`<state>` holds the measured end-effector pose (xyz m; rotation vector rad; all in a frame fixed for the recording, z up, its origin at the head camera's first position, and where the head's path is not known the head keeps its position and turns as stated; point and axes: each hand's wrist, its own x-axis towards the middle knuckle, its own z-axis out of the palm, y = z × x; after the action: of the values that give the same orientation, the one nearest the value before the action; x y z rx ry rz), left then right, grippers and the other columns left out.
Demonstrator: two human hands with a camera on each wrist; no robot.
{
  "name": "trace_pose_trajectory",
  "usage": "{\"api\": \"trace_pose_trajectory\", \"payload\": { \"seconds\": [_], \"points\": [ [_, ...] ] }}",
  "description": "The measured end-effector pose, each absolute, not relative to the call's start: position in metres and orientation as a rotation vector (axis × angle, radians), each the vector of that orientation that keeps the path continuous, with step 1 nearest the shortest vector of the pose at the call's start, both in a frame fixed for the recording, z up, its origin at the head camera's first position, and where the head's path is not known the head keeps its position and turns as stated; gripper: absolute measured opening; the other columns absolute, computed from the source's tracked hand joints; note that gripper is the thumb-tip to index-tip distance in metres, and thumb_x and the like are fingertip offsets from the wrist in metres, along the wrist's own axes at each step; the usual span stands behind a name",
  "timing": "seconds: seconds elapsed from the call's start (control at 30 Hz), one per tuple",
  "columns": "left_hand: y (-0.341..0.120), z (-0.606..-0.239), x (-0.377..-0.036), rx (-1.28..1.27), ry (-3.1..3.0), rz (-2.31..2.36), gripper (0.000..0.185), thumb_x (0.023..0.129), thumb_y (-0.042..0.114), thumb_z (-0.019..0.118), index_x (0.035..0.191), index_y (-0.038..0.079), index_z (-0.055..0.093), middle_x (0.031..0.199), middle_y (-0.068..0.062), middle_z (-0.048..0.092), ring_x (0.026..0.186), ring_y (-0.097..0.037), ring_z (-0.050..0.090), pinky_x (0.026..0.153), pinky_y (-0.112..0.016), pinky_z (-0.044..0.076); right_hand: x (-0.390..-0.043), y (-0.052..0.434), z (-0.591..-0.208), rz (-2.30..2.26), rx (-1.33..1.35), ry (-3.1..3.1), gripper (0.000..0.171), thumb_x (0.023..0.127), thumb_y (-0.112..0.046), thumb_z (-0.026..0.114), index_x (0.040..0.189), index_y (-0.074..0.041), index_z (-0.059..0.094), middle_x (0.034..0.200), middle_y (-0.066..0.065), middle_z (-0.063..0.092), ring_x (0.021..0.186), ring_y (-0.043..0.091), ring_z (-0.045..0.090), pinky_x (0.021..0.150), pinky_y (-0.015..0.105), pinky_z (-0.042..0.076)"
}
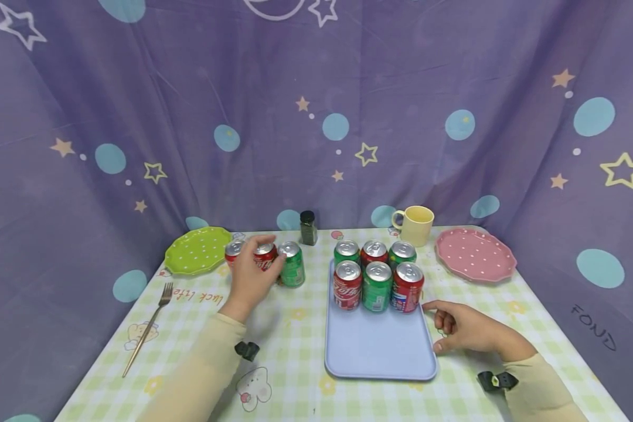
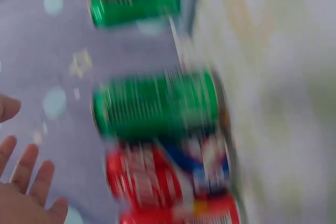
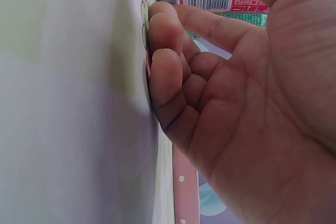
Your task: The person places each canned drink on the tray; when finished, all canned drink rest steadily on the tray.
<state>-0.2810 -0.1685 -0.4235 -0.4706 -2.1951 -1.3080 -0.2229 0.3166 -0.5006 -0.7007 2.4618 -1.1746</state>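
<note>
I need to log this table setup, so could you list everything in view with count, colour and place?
Tray: one, pale blue, table centre.
Cans on tray: six, three red, three green, two rows at its far end.
Loose cans: three, two red, one green, left of tray.
Plates: one green far left, one pink far right.
Mug: one, yellow, behind tray.
Jar: one, dark, far centre.
Fork: one, gold, left edge.
Left hand: on a red loose can.
Right hand: loosely curled, resting by tray's right edge.

Red cola can [image 1: 265, 256] upright left of tray, between two cans, seemingly touching.
</note>
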Motion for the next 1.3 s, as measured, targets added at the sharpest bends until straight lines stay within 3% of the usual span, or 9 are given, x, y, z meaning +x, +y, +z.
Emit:
{"api": "trace_pose_trajectory", "payload": {
  "seconds": [0.17,0.33,0.57,0.93,1.3],
  "points": [
    [-0.225,-0.429,-0.299,-0.261,-2.172,-1.189,0.056,0.088,0.006,0.082,0.139,0.003,0.059,0.138,-0.017,0.059,0.132,-0.038,0.051,0.112,-0.056,0.038,-0.223,0.318,-0.500,-1.159,-0.693,2.466,0.083,0.079,-0.024,0.094,0.145,0.003,0.050,0.098,0.009,0.058,0.080,0.016,0.055,0.067,0.025,0.050],
    [-0.261,-0.450,-0.313,-0.131,-2.313,-1.368,0.074,0.093,0.010,0.081,0.155,0.005,0.041,0.155,-0.021,0.043,0.146,-0.040,0.037,0.121,-0.058,0.029,-0.222,0.318,-0.499,-1.162,-0.689,2.464,0.084,0.079,-0.024,0.094,0.144,0.004,0.050,0.098,0.010,0.058,0.080,0.016,0.055,0.067,0.025,0.050],
    [-0.276,-0.471,-0.323,-0.063,-2.542,-1.609,0.099,0.094,0.014,0.080,0.166,0.009,0.012,0.161,-0.029,0.030,0.148,-0.050,0.032,0.119,-0.062,0.033,-0.222,0.316,-0.498,-1.155,-0.690,2.470,0.083,0.079,-0.024,0.093,0.145,0.003,0.050,0.098,0.010,0.058,0.081,0.017,0.055,0.067,0.025,0.049],
    [-0.281,-0.479,-0.330,0.019,-2.552,-1.551,0.090,0.091,0.018,0.085,0.161,0.009,0.028,0.151,-0.028,0.044,0.138,-0.048,0.046,0.116,-0.057,0.040,-0.225,0.315,-0.498,-1.146,-0.683,2.478,0.084,0.079,-0.025,0.094,0.145,0.003,0.051,0.097,0.010,0.057,0.081,0.018,0.055,0.067,0.026,0.049],
    [-0.280,-0.480,-0.326,0.093,-2.495,-1.563,0.089,0.090,0.022,0.086,0.160,0.012,0.032,0.147,-0.025,0.050,0.136,-0.043,0.050,0.113,-0.055,0.043,-0.223,0.316,-0.498,-1.172,-0.691,2.459,0.083,0.079,-0.023,0.094,0.145,0.004,0.050,0.098,0.011,0.057,0.081,0.018,0.055,0.067,0.025,0.049]
  ]
}}
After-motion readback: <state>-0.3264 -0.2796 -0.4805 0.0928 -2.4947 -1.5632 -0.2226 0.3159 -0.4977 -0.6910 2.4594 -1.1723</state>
